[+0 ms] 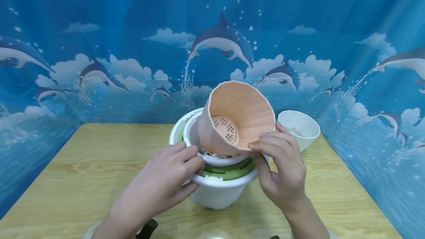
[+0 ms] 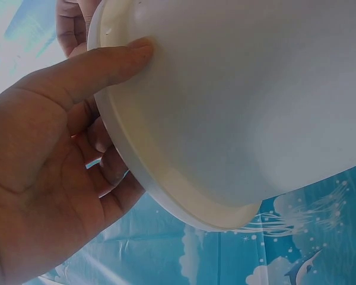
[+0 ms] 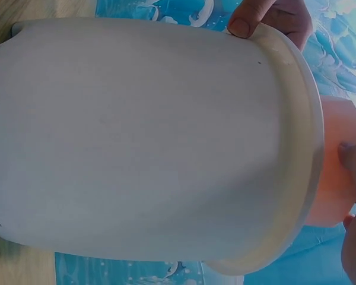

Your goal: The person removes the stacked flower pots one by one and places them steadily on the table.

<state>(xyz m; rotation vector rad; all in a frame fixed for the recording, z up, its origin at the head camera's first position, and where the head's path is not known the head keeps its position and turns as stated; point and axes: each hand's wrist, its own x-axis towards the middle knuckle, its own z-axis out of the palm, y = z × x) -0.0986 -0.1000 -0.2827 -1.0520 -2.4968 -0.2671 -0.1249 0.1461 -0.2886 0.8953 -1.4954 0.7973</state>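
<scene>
My right hand (image 1: pixel 283 169) pinches the rim of a peach plastic flowerpot (image 1: pixel 257 110) with a latticed base. This pot leans over a nested stack, its mouth turned up and toward me. The stack's outermost piece is a big white pot (image 1: pixel 217 194), upright on the table. Inside it show a green pot rim (image 1: pixel 232 174) and a smaller white pot (image 1: pixel 190 134) with a slotted bottom. My left hand (image 1: pixel 166 176) grips the big pot's near-left rim; in the left wrist view its thumb (image 2: pixel 113 64) presses the outer wall and the other fingers go behind the rim.
A white faceted pot (image 1: pixel 303 141) with something pale in its bottom stands right of the stack. Wood-grain table (image 1: pixel 109 158) lies around them. A blue dolphin-print curtain (image 1: pixel 149 21) encloses the back and sides. One dark stub (image 1: pixel 147 228) shows at the near edge.
</scene>
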